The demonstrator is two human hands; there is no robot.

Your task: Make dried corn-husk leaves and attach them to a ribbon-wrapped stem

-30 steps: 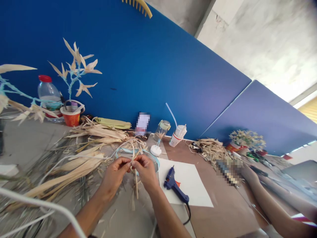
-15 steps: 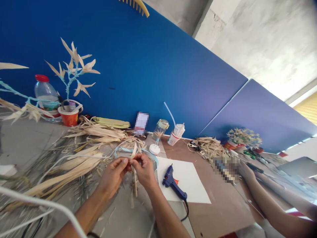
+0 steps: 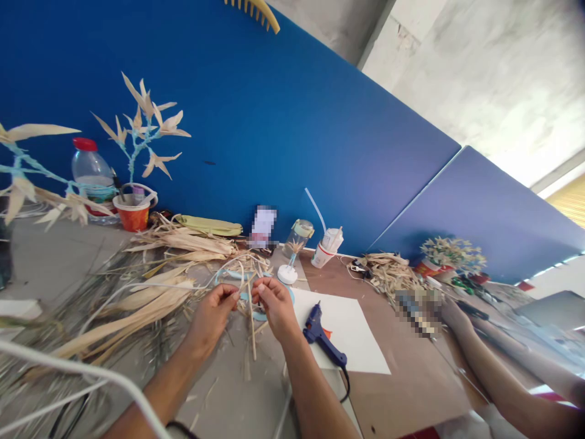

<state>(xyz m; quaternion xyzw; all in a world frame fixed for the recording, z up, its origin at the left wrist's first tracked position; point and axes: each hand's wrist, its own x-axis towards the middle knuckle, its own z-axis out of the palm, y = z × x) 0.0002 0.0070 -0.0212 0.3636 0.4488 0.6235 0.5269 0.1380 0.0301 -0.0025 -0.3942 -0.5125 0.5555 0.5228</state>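
1. Stalk (image 3: 252, 329): I see it in the gap between both hands, over the table (image 3: 228, 393), long axis running away from me, near end angled slightly right.
2. Right hand (image 3: 276, 306) is nearer, fingertips just beside it; left hand (image 3: 214, 312) sits farther off on the other side.
3. Both sets of fingers are curled toward their thumbs; whether either grips anything, I can't tell.

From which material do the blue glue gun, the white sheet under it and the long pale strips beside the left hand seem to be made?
Glue gun: probably hard plastic; its blue body looks smooth and moulded.
White sheet: likely paper or thin card, matte, being flat and straight-edged.
Pale strips: apparently dried plant husk, dull, judging by their lengthwise lines and uneven edges.
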